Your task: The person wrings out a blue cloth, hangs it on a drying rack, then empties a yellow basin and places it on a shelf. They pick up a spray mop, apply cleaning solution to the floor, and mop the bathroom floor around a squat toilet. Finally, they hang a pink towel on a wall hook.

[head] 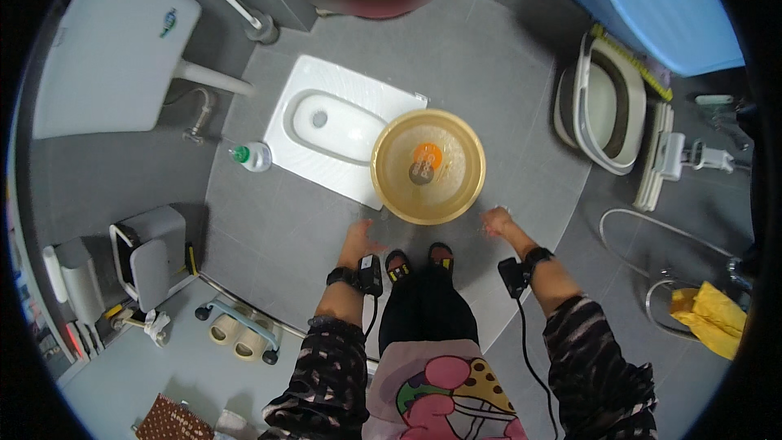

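A gold-coloured basin (470,201) stands in front of me, overlapping the near right end of a white squat toilet pan (342,180). Orange and grey round marks with writing show at its bottom. What looks like a shallow layer of liquid covers the inside. My left hand (360,239) is below and left of the basin, apart from it, its fingers spread and holding nothing. Beyond the basin's lower right rim, my right hand (498,222) hangs apart from it; its fingers are hard to make out. Each wrist wears a strap with a small black box.
A white bottle with a green cap (252,156) stands left of the pan. The cistern (116,49) and a toilet brush (235,3) are at upper left. To the right are a collapsible basin (635,104), a shower hose (666,232) and a yellow cloth (708,318).
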The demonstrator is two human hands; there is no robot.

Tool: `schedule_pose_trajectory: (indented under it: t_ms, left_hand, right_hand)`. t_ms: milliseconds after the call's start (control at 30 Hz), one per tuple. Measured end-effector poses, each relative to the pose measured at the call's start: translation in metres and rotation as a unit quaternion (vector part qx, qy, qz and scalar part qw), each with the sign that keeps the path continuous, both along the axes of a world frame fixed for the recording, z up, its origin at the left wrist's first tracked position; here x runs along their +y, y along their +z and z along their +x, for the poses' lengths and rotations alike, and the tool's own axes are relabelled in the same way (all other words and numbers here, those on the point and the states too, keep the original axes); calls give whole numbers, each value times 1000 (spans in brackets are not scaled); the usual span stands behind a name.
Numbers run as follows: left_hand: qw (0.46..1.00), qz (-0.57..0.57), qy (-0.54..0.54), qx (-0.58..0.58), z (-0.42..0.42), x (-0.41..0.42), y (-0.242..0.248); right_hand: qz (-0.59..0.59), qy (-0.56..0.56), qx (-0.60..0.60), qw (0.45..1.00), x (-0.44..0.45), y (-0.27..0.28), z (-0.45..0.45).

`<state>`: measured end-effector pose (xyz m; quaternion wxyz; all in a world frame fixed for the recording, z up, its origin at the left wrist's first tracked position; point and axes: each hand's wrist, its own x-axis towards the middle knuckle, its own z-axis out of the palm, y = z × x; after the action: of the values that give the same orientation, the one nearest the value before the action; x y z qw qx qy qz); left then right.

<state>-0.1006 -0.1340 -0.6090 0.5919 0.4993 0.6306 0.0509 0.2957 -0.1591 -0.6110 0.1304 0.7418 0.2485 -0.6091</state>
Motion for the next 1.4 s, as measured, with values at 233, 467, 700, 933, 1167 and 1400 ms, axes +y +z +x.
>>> schedule_pose_trajectory:
  t_ms: [233,467,700,933,1167,1400]
  left_hand:
    - [963,-52,265,-8,36,48,-147]
    - [973,-109,203,-11,53,68,-138]
    - [959,-157,214,-99,54,72,-45]
    - [965,-73,196,-157,31,49,-3]
    - [965,-19,250,-79,-7,34,-25]
    - [946,-160,282,-31,-18,25,-48]
  right_hand:
    - [221,-10,-170,960,29,-139,18]
    - [246,-547,59,798,53,-172,22]
    - [118,-611,78,779,39,-159,46]
    - [72,-500,194,841,7,-112,21]
    - [233,-215,26,948,30,-37,-12]
    - [415,31,-69,907,84,7,-33]
